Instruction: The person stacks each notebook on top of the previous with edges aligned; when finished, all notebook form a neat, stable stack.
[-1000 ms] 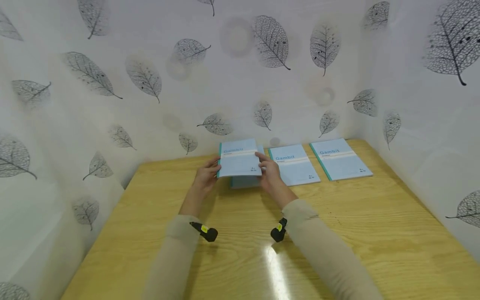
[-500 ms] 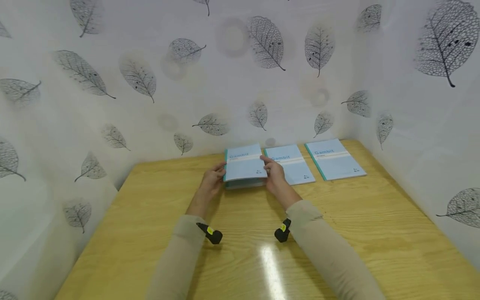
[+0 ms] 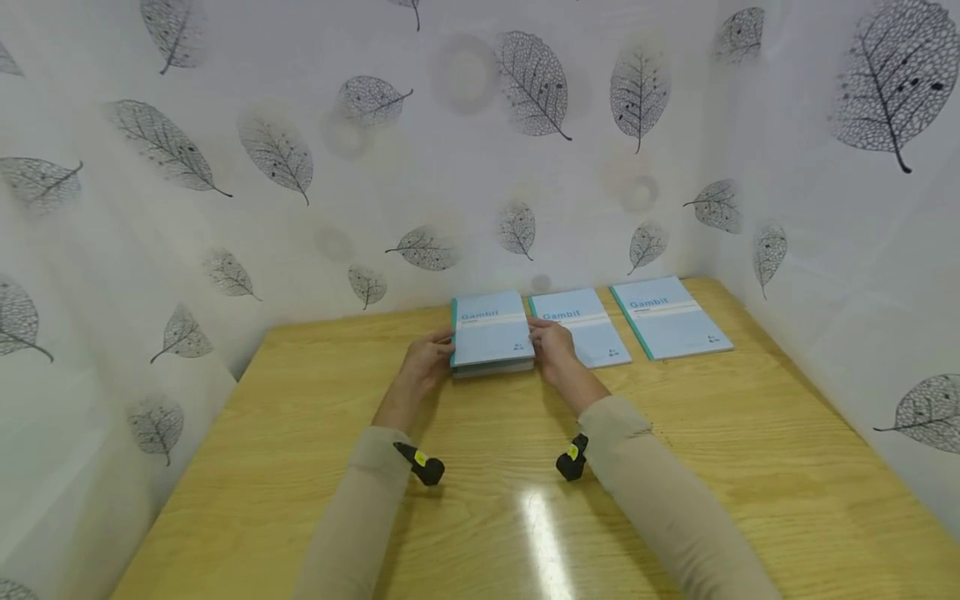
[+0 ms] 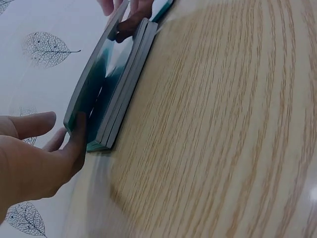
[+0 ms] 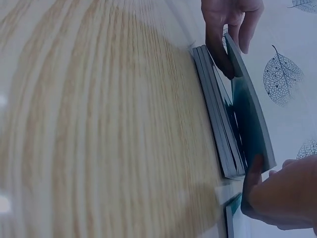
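A pale blue notebook (image 3: 491, 329) with a green spine and "Gambit" on its cover is held between both hands, over a short stack of like notebooks (image 4: 124, 94). My left hand (image 3: 426, 360) holds its spine side, with a finger reaching under it. At the opposite edge, my right hand (image 3: 555, 346) grips it, with fingers partly below the cover. In both wrist views the held notebook tilts away from the stack, leaving a wedge-shaped gap. The stack (image 5: 218, 114) lies flat on the table.
Two more Gambit notebooks lie to the right: a nearer one (image 3: 592, 333) partly behind my right hand, and a farther one (image 3: 675, 321). The wooden table (image 3: 480, 467) meets a leaf-patterned wall covering (image 3: 450, 167) at the back and sides.
The held notebook has come down and slightly right, lining up over the stack. The gap beneath it has narrowed. Both hands have moved with it, and the view has shifted slightly.
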Available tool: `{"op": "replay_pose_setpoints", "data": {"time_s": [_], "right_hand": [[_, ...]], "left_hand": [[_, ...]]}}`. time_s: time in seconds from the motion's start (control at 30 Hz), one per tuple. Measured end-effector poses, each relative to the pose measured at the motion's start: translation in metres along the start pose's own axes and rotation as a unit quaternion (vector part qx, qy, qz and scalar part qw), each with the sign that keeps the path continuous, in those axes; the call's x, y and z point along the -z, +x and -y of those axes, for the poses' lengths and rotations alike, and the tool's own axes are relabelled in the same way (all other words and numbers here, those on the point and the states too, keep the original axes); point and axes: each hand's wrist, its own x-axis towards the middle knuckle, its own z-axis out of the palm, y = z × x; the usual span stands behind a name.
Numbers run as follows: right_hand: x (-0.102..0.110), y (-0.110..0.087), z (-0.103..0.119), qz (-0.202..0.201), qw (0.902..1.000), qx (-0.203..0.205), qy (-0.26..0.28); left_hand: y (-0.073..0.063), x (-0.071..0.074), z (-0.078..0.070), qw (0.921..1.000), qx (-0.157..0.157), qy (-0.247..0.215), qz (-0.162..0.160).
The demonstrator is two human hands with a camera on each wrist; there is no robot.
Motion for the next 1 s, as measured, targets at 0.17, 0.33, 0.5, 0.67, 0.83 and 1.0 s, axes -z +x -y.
{"op": "replay_pose_setpoints", "data": {"time_s": [0.17, 0.33, 0.5, 0.67, 0.83, 1.0], "right_hand": [[0.002, 0.000, 0.002, 0.000, 0.9998, 0.006, -0.020], [0.002, -0.002, 0.005, 0.000, 0.9991, 0.012, -0.041], [0.002, -0.008, 0.007, 0.018, 0.9962, 0.021, -0.082], [-0.001, -0.012, 0.009, 0.031, 0.9935, 0.011, -0.109], [-0.002, -0.011, 0.009, 0.039, 0.9926, 0.005, -0.115], [-0.004, -0.009, 0.008, 0.046, 0.9896, 0.003, -0.136]], "left_hand": [[0.001, 0.003, 0.000, 0.9999, 0.010, 0.011, -0.006], [0.001, 0.005, -0.004, 0.9996, 0.022, -0.001, -0.019], [-0.001, 0.003, -0.009, 0.9993, 0.031, -0.001, -0.023], [-0.003, 0.003, -0.012, 0.9991, 0.031, -0.011, -0.028], [-0.004, 0.002, -0.012, 0.9992, 0.026, -0.015, -0.025], [-0.008, 0.001, -0.012, 0.9994, 0.026, -0.004, -0.024]]}}
